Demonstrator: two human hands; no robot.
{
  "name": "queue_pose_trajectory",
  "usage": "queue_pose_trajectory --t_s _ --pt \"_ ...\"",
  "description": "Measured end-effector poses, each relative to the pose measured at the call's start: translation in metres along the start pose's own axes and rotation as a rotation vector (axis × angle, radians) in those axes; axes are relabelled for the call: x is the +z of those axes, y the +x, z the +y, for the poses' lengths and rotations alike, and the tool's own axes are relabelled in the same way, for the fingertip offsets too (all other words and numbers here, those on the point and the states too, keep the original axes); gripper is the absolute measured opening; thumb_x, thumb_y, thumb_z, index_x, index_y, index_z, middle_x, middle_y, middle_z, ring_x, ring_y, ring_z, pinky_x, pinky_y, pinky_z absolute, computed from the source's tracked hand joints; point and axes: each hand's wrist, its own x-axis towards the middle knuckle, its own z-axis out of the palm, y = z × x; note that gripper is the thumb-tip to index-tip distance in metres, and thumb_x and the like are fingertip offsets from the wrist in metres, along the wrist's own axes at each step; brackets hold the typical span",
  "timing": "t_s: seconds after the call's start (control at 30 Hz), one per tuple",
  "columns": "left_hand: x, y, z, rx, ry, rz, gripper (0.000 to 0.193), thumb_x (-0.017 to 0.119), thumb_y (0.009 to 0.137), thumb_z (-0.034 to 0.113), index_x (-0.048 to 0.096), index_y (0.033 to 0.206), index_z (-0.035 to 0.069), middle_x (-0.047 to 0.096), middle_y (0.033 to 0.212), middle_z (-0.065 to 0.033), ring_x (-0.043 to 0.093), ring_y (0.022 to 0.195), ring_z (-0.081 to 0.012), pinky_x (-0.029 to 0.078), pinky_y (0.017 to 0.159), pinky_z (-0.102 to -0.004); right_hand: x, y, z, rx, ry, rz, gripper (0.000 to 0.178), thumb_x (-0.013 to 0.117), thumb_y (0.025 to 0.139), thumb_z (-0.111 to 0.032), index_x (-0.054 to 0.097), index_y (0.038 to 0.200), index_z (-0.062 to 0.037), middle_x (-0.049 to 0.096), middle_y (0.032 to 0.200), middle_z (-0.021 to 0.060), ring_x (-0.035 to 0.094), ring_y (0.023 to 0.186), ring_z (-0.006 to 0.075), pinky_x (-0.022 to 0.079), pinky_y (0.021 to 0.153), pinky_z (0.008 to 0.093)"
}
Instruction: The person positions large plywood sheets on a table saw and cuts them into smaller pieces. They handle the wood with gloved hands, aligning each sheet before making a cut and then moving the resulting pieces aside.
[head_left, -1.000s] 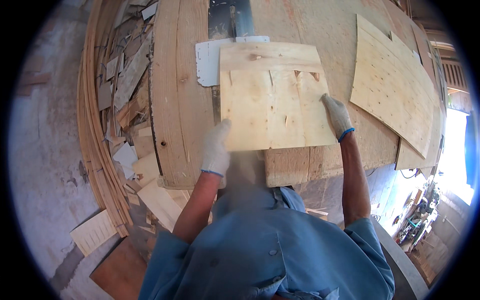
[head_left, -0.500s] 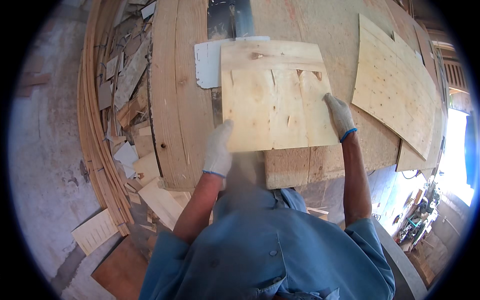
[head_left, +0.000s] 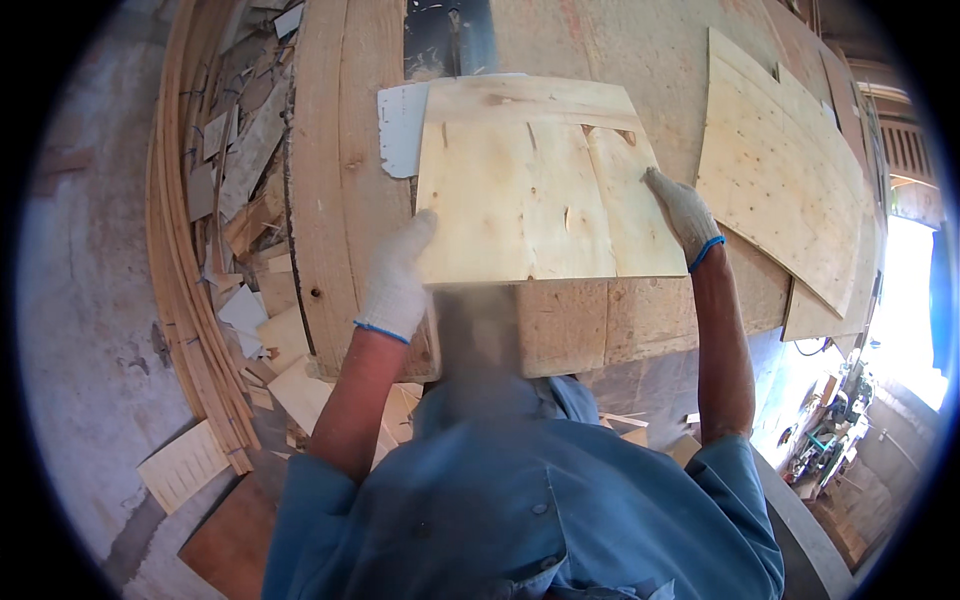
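Observation:
A pale, roughly square plywood panel (head_left: 555,190) with knots and small splits sits between my two white-gloved hands over the wooden workbench. My left hand (head_left: 403,275) closes on its left edge near the front corner, the thumb along the side. On the right edge, farther up, my right hand (head_left: 684,208) grips the panel with its thumb on top. The panel's near edge looks lifted toward me. Part of a white flat sheet (head_left: 400,125) shows from under the panel's far left side.
A dark metal strip (head_left: 448,40) lies in the bench top (head_left: 345,190) beyond the panel. Larger plywood sheets (head_left: 785,165) rest at the right. Long wooden strips (head_left: 185,260) and a heap of wood offcuts (head_left: 245,190) line the bench's left side.
The panel's near edge has come up and looks larger, while its far end has shifted slightly left. My left hand has moved left and a little higher, still on the edge.

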Motion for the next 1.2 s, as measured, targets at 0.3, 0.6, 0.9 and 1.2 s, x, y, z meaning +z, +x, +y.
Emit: queue_pose_trajectory --t_s 0.3,0.6,0.9,1.2 --pt "0.006 0.001 0.025 -0.026 -0.058 0.014 0.048 0.060 0.095 0.030 0.053 0.128 -0.004 0.066 0.116 -0.0170 0.070 0.098 -0.0232 0.059 0.077 -0.0349 0.003 -0.023 -0.028 0.130 0.499 -0.116 0.044 0.065 0.092 -0.038 0.067 0.108 0.0037 0.068 0.094 0.0081 0.066 0.076 0.0146 0.054 0.066 0.0306" --pt "0.009 0.002 0.037 -0.076 -0.092 -0.004 0.047 0.059 0.095 0.030 0.052 0.130 -0.002 0.066 0.115 -0.0162 0.070 0.096 -0.0231 0.060 0.072 -0.0351 0.007 -0.018 -0.020 0.146 0.730 -0.173 0.039 0.064 0.095 -0.035 0.066 0.108 0.0017 0.069 0.095 0.0071 0.067 0.077 0.0137 0.055 0.067 0.0288" --pt "0.020 -0.004 0.039 -0.063 -0.067 0.036 0.043 0.059 0.096 0.028 0.056 0.128 -0.001 0.066 0.116 -0.0122 0.066 0.099 -0.0203 0.053 0.082 -0.0344 0.009 -0.019 -0.029 0.126 0.808 -0.222 0.038 0.061 0.096 -0.035 0.066 0.109 0.0001 0.069 0.097 0.0069 0.068 0.082 0.0145 0.056 0.070 0.0294" --pt "-0.008 0.015 -0.002 -0.053 -0.046 -0.019 0.041 0.057 0.097 0.029 0.058 0.125 -0.001 0.067 0.116 -0.0112 0.066 0.101 -0.0187 0.054 0.080 -0.0329 0.020 -0.010 -0.001 0.072 0.573 -0.074 0.041 0.062 0.095 -0.039 0.068 0.107 -0.0001 0.067 0.096 0.0051 0.065 0.080 0.0127 0.053 0.071 0.0275"
